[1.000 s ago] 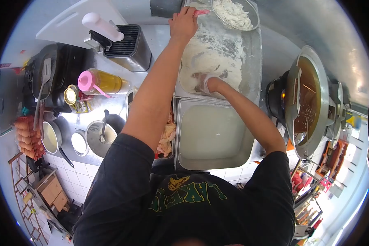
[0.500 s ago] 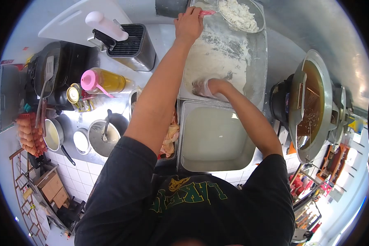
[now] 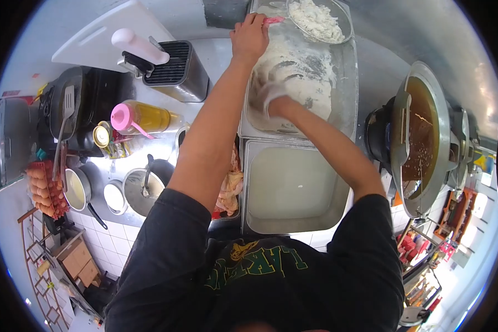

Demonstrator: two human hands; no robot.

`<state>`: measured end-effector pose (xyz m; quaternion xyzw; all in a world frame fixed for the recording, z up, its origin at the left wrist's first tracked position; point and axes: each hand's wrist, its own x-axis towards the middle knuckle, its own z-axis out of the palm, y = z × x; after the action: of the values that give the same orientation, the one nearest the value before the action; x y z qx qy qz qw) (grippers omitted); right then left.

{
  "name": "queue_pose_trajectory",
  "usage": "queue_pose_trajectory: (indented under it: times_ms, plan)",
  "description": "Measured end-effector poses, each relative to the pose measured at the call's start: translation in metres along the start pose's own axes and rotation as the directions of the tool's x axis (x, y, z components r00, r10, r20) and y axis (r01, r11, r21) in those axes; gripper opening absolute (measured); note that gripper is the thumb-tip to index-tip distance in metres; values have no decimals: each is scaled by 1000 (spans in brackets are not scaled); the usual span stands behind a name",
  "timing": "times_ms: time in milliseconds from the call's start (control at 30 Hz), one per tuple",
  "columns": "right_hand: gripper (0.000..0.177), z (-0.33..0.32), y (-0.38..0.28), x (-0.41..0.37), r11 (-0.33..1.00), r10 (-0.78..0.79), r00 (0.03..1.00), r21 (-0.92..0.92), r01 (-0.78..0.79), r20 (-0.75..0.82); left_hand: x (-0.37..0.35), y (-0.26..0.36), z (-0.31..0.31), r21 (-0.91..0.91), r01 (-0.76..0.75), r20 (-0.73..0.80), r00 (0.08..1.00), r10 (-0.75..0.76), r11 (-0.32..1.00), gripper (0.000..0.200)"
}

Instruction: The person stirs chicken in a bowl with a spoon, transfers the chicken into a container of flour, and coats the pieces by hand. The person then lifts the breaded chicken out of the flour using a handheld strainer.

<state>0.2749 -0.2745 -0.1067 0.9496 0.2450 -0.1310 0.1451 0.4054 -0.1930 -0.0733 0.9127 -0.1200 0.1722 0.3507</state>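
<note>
My left hand [image 3: 250, 39] is at the upper left corner of the flour tray [image 3: 346, 105], fingers closed around a pink-red handle-like piece [image 3: 274, 20]. That piece points toward a round, see-through or mesh bowl [image 3: 346, 36] heaped with white floury lumps [image 3: 315, 21]. My right hand [image 3: 268, 98], in a thin whitish glove, is down in the flour [image 3: 315, 83] at the tray's left side. Motion blurs its fingers, and whether they hold anything is hidden. Directly below is a metal pan [image 3: 337, 213] of cloudy, pale liquid [image 3: 288, 182].
Raw meat pieces [image 3: 229, 191] lie in a container beneath my left forearm. At right stands a large pan [image 3: 441, 105] of brown oil. Leftward are a knife block [image 3: 185, 83], a pink-capped bottle [image 3: 144, 117], a pot [image 3: 135, 202], a small saucepan [image 3: 74, 191] and eggs [image 3: 41, 191].
My right hand has swept up and left through the flour, leaving fresh streaks. My left hand keeps its hold near the tray corner. The whole view has shifted slightly.
</note>
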Motion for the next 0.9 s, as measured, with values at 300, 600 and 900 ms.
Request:
queue_pose_trajectory:
  times_ms: [300,600,900]
  plan:
    - [44,57,93,-51,909,94,977,383,-162,192,3,0,0,9,-17,-14,1000,17,1000,24]
    - [35,22,154,-56,729,379,925,618,-295,-4,0,0,0,22,-22,-2,1000,22,1000,24]
    - [38,-14,91,89,-904,337,933,322,282,127,3,2,-8,-232,-62,-172,985,22,971,33]
